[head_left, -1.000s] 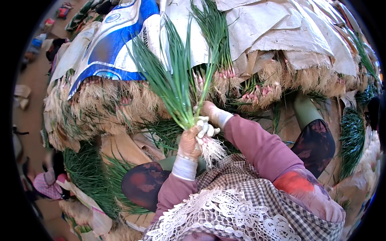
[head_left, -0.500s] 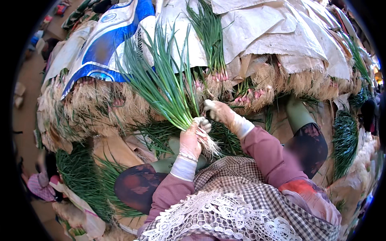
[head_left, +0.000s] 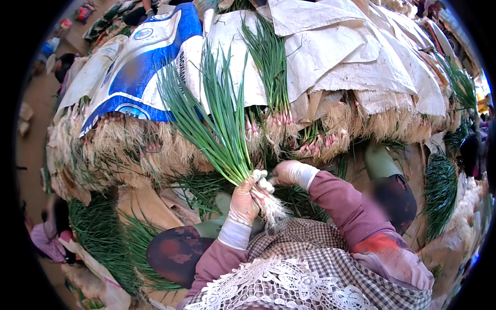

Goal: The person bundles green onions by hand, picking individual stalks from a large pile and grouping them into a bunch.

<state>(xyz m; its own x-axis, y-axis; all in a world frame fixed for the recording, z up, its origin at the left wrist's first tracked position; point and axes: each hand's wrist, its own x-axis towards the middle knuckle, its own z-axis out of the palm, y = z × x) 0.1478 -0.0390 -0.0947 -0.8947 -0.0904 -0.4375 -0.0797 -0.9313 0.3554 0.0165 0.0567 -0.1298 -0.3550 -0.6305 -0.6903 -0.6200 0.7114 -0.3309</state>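
Heap of onion-like plants (head_left: 98,147) lies beneath flattened white sacks (head_left: 351,57), which I judge serve as shade, not containers. Before the heap, a leafy bunch (head_left: 230,150) slants from the left hand (head_left: 244,201), clasped near its roots (head_left: 274,209), probably keeping it together. Nearer the heap, the right hand (head_left: 290,173) curls; from my remote feed, I cannot tell whether it pinches anything.
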